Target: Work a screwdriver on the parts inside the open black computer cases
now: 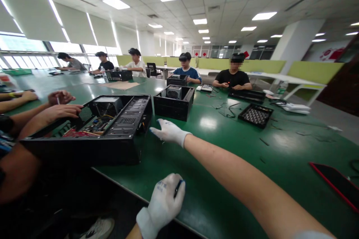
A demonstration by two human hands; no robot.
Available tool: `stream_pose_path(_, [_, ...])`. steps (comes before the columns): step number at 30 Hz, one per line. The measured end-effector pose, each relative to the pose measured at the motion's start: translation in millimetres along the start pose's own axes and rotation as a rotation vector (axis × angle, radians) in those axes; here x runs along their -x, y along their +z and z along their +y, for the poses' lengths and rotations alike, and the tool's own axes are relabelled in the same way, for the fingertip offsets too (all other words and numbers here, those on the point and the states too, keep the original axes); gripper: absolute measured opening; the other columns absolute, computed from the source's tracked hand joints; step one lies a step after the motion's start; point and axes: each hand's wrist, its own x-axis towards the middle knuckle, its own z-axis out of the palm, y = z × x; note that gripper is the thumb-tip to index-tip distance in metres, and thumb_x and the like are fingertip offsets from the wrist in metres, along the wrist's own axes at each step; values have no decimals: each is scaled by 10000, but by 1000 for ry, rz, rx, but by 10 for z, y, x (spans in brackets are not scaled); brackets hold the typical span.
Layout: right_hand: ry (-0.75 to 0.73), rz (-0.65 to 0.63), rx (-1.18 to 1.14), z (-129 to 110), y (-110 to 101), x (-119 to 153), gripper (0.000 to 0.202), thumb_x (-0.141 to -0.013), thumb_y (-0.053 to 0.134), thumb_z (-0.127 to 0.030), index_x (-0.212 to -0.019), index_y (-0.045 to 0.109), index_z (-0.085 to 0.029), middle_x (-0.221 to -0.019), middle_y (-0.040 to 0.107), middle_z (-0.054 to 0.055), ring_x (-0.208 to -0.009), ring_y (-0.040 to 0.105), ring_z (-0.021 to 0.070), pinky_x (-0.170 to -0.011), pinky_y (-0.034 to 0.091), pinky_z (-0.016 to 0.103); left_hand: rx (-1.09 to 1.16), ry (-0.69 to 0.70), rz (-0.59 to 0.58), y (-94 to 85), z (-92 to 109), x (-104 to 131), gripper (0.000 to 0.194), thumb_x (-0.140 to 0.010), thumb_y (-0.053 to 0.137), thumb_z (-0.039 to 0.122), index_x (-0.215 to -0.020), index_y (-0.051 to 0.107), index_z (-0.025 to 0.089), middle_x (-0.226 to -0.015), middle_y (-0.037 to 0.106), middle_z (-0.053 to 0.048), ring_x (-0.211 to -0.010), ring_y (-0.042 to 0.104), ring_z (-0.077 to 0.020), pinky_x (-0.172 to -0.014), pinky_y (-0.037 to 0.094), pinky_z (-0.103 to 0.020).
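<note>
A long green worktop (224,194) fills the view, its near edge running from lower left towards the bottom middle, and other people sit along its far edge. Near the left end lies an open black computer case (112,127), its long axis running from the near-left edge away towards the middle, the open side up so the boards and wiring show; a co-worker's bare hands (60,110) rest on its left rim. A second open case (174,102) sits further back, and a small black tray (255,114) lies well apart to the right. The right hand (168,131), gloved in white, stretches out flat with fingers spread, holding nothing, its fingertips just beside the big case's near-right corner. The left hand (164,203), also gloved, is curled at the near edge around a thin dark pen-like tool (178,188), which points up and away towards the case. By the look of it, the reach for the case is in hand; steadying it would call for a firm grip on that corner.
</note>
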Motion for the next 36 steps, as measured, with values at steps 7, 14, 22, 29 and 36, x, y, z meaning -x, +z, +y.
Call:
stream_pose_path(7, [136, 138, 457, 621, -570, -499, 458, -1014, 681, -432, -1409, 619, -207, -1466, 608, 123, -1267, 634, 298, -1056, 543, 552, 63, 26, 152, 171, -145, 15, 202, -1067, 466, 318, -1014, 649, 253, -921, 724, -50, -851, 728, -221, -787, 578, -350])
stream_pose_path(14, [201, 143, 716, 1108, -927, -944, 460, -1009, 694, -414, -1409, 616, -201, -1447, 618, 120, -1239, 649, 291, -1030, 561, 539, 64, 47, 249, 217, -165, 27, 172, -1055, 491, 292, -990, 642, 241, -846, 699, -24, -751, 720, -190, -702, 553, -308])
stream_pose_path(22, [298, 119, 795, 1298, -968, -1372, 443, -1015, 686, -415, -1399, 623, -203, -1429, 629, 118, -1214, 661, 281, -1009, 576, 521, -54, 85, 423, 336, -221, 105, 162, -1041, 538, 322, -1145, 638, 249, -999, 763, -60, -830, 771, -218, -731, 617, -319])
stream_pose_path(29, [288, 140, 824, 1227, -968, -1297, 437, -1013, 686, -422, -1384, 631, -197, -1428, 630, 118, -1224, 656, 284, -1020, 567, 528, -21, 76, 415, 341, -220, 71, 117, -1023, 536, 278, -1077, 635, 245, -901, 737, -45, -757, 748, -209, -715, 605, -326])
stream_pose_path(36, [136, 78, 813, 1087, -1066, -604, 384, -1023, 660, -465, -1286, 677, -186, -1330, 685, 105, -1166, 677, 258, -1011, 561, 505, 43, 30, 279, 269, -175, 43, 139, -1043, 500, 264, -976, 620, 245, -835, 689, -16, -736, 713, -192, -684, 544, -322])
